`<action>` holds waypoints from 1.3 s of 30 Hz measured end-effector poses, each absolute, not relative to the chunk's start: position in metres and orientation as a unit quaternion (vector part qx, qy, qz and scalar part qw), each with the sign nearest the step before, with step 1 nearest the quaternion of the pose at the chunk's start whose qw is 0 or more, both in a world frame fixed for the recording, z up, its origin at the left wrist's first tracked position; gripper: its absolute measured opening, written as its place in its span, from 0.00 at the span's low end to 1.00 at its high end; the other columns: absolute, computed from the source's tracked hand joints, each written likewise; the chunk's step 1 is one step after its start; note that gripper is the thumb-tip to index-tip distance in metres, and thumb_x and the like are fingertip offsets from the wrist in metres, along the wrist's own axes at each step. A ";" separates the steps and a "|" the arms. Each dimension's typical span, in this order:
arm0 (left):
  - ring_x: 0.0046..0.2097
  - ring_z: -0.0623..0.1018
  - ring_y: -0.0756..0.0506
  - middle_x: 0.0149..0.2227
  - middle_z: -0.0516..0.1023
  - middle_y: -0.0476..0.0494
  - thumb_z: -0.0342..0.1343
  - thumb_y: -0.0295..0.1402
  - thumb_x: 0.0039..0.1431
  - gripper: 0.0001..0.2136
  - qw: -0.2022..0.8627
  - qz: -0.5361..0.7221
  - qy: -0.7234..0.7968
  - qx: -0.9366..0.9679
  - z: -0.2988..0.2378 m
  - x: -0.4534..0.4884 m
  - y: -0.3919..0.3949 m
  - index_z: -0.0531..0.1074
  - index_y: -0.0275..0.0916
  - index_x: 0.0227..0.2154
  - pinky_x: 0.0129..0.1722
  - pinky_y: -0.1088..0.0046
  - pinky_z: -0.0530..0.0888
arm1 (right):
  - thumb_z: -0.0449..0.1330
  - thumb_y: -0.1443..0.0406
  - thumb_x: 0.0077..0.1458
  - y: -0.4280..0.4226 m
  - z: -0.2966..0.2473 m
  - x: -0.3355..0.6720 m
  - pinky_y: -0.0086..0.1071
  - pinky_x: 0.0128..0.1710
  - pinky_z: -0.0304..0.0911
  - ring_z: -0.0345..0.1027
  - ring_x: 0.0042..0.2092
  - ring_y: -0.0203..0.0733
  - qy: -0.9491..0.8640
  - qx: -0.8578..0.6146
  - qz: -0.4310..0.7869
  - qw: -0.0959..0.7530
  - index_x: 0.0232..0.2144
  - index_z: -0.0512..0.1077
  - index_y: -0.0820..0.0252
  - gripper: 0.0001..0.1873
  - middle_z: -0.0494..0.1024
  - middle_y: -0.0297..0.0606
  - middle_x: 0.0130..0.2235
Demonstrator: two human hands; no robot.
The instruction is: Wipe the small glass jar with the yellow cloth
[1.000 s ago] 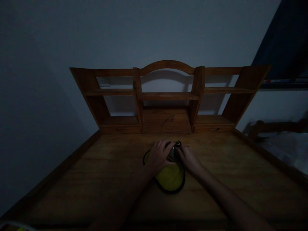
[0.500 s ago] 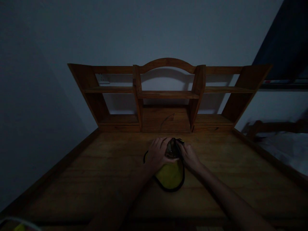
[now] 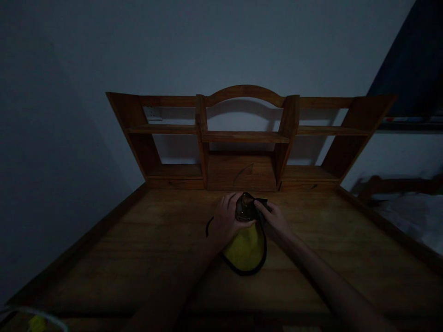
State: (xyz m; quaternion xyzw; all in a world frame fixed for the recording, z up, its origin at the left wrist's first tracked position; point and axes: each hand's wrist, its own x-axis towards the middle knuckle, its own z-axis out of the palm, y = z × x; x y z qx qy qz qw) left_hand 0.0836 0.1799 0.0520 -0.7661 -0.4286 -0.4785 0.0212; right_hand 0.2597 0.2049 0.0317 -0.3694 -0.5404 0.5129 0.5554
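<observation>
1. Head view, centre. The left hand (image 3: 226,216) curls its fingers and thumb around a glossy, dark, see-through, rounded vessel (image 3: 245,208), apparently of glass, held just above or on the cloth; dim light hides which.
2. Head view, right of centre. The right hand (image 3: 274,220) is closed, its thumb and fingers pinching a dark end of what appears to be the yellow, black-bordered, round-ended cloth (image 3: 247,251), beside the vessel's opening.
3. Head view, below the hands. The cloth's broad yellow part lies on the pale brown wooden desk (image 3: 155,240), partly covered by the left hand and forearm.
4. Head view, state of the work. Judged from this moment, handling is in progress: vessel and cloth are both gripped and close together, neither released. How much is done or left cannot be told.
5. Head view, background. A brown wooden shelf unit with an arched top (image 3: 245,137) stands at the desk's far edge.
</observation>
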 end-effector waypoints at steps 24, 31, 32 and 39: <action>0.58 0.64 0.38 0.59 0.58 0.41 0.57 0.28 0.54 0.32 0.073 -0.365 -0.381 -0.846 0.042 0.090 0.182 0.53 0.50 0.60 0.55 0.55 0.67 | 0.64 0.63 0.44 0.206 0.028 0.259 0.37 0.41 0.67 0.72 0.38 0.46 -0.591 -0.392 0.443 0.549 0.40 0.73 0.60 0.18 0.78 0.39 0.38; 0.60 0.64 0.38 0.60 0.56 0.40 0.62 0.33 0.52 0.36 -0.038 -0.366 -0.359 -0.858 0.047 0.086 0.186 0.50 0.47 0.61 0.56 0.56 0.68 | 0.57 0.58 0.53 0.198 0.032 0.260 0.35 0.34 0.66 0.72 0.36 0.47 -0.670 -0.486 0.248 0.504 0.41 0.74 0.60 0.16 0.79 0.41 0.35; 0.60 0.63 0.38 0.60 0.55 0.40 0.62 0.33 0.51 0.37 -0.052 -0.363 -0.357 -0.859 0.048 0.086 0.185 0.49 0.47 0.61 0.57 0.56 0.68 | 0.57 0.58 0.54 0.197 0.034 0.262 0.34 0.34 0.65 0.73 0.36 0.47 -0.684 -0.495 0.211 0.493 0.41 0.74 0.60 0.16 0.79 0.42 0.35; 0.59 0.65 0.39 0.59 0.58 0.41 0.65 0.36 0.47 0.42 -0.088 -0.370 -0.340 -0.860 0.052 0.089 0.180 0.47 0.48 0.62 0.56 0.57 0.70 | 0.53 0.61 0.58 0.190 0.039 0.277 0.33 0.31 0.60 0.74 0.32 0.48 -0.759 -0.509 0.065 0.401 0.43 0.73 0.59 0.14 0.80 0.44 0.33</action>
